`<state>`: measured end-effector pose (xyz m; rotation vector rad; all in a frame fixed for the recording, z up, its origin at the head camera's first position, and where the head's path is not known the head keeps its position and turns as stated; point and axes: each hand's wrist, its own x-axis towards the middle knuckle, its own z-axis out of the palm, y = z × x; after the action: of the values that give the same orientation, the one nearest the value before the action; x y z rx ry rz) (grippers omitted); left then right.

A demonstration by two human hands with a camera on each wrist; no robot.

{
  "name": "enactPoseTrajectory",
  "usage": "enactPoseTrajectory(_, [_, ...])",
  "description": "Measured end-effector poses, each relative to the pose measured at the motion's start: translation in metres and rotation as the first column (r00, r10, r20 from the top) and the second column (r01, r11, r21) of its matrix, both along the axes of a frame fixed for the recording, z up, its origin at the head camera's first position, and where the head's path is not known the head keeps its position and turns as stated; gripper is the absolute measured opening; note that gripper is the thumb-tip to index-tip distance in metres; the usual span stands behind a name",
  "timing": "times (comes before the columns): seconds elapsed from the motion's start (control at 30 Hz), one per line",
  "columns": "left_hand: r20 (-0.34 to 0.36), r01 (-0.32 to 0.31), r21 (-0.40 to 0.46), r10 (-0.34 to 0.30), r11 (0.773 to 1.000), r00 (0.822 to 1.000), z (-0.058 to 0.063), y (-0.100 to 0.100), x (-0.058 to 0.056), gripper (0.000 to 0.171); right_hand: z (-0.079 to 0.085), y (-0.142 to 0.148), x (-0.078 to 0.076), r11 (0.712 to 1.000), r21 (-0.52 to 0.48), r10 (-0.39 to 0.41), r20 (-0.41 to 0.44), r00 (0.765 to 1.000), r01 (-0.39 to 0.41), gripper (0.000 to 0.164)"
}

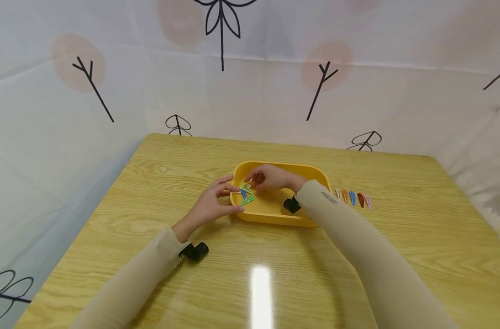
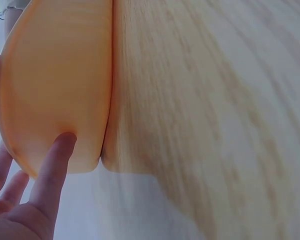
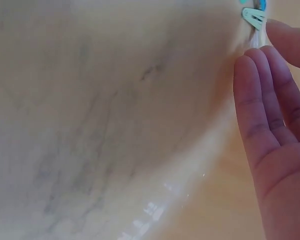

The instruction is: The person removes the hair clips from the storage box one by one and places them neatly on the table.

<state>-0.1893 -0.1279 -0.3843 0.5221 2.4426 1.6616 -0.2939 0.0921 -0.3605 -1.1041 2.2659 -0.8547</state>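
Observation:
A yellow tray point(image 1: 274, 219) sits on the table. Several snap hair clips, among them a green hair clip point(image 1: 248, 200) and a blue hair clip point(image 1: 244, 193), lie at its left end. My left hand point(image 1: 210, 205) rests at that end, fingers spread along the rim; in the left wrist view its thumb point(image 2: 65, 142) touches the outer wall. My right hand point(image 1: 272, 177) reaches into the tray, fingertips close to the clips. The right wrist view has a pale green hair clip point(image 3: 252, 17) beyond the fingertips, with a gap between thumb and fingers.
Right of the tray lies a row of several hair clips, including an orange hair clip point(image 1: 345, 195), a blue hair clip point(image 1: 352, 198) and a red hair clip point(image 1: 360, 199). The wooden table point(image 1: 217, 283) backs onto a patterned cloth point(image 1: 266, 100).

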Motion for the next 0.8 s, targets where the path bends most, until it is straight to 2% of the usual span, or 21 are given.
enactPoseTrajectory(0.23, [-0.009,-0.01,-0.022,0.01,1.0,1.0,-0.001,0.0,0.0,0.047,-0.002,-0.007,-0.003,0.996,0.085,0.029,-0.025,0.999,-0.027,0.035])
enactPoseTrajectory(0.57, [-0.02,-0.013,-0.031,0.012,0.999,1.0,-0.001,0.0,0.0,0.046,-0.006,-0.015,-0.005,0.989,0.132,0.072,-0.057,0.996,-0.064,0.032])
enactPoseTrajectory(0.8, [-0.011,-0.013,-0.032,0.013,0.999,1.0,0.0,0.0,0.0,0.046,-0.004,-0.016,-0.004,0.987,0.144,0.075,-0.04,0.996,-0.069,0.034])
